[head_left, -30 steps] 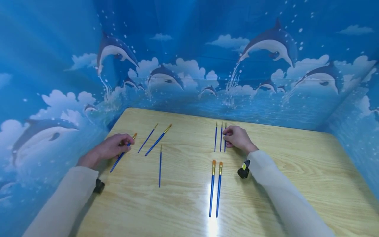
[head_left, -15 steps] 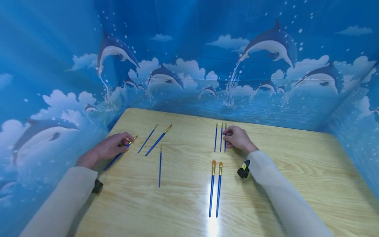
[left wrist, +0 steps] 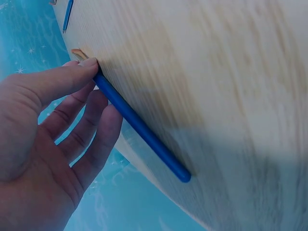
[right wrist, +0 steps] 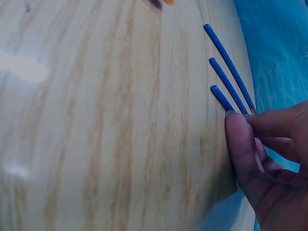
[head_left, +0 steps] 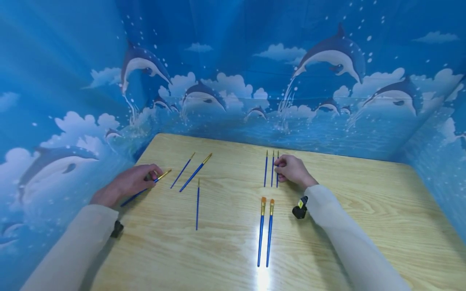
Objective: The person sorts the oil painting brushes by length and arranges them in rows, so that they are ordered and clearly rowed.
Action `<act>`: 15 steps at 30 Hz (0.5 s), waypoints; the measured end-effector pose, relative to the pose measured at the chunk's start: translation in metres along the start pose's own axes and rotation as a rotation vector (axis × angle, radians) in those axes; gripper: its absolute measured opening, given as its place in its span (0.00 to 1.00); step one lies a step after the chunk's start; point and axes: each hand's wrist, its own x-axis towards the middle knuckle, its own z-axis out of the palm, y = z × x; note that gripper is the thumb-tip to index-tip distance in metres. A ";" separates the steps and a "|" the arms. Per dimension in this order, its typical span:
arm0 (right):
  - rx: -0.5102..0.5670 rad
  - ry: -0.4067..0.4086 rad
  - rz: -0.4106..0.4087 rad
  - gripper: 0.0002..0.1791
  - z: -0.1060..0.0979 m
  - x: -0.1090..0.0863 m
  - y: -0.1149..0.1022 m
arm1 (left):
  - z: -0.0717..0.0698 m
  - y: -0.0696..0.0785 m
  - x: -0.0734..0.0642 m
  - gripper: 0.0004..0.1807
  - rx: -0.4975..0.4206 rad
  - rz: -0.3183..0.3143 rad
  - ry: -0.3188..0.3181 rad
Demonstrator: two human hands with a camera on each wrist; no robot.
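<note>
At the table's left side, my left hand [head_left: 134, 180] pinches a blue paintbrush [left wrist: 139, 126] between thumb and fingers near its gold ferrule. That brush slants, bristles toward the far right and handle end toward the near left. My right hand [head_left: 292, 169] pinches the rightmost of three thin paintbrushes; its handle [right wrist: 220, 97] shows beyond the thumb in the right wrist view, and the fingers hide its other part. Just left of it, the middle thin paintbrush [head_left: 272, 169] and the left thin paintbrush [head_left: 265, 169] lie roughly parallel, bristles pointing away.
Between the hands lie a slanted thin paintbrush [head_left: 183, 170], a thicker slanted paintbrush [head_left: 195, 172] and a thin upright-pointing paintbrush [head_left: 198, 206]. Nearer on the wooden table [head_left: 225, 242] are a wide flat paintbrush [head_left: 261, 230] and its neighbouring flat paintbrush [head_left: 270, 232]. A dolphin-printed curtain [head_left: 233, 109] borders the table.
The brush in my left hand has turned clockwise: its handle end swung left and its bristle end shifted slightly right and nearer. My right hand has stayed in place.
</note>
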 end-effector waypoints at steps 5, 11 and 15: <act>-0.006 0.003 0.001 0.14 0.000 0.001 0.001 | 0.000 0.001 0.001 0.14 0.035 -0.005 0.001; -0.005 -0.005 0.000 0.14 -0.001 0.001 0.002 | 0.001 -0.002 0.001 0.13 0.049 -0.004 -0.004; -0.005 -0.010 -0.006 0.13 -0.001 0.000 0.001 | 0.003 -0.010 -0.002 0.16 0.041 0.013 0.005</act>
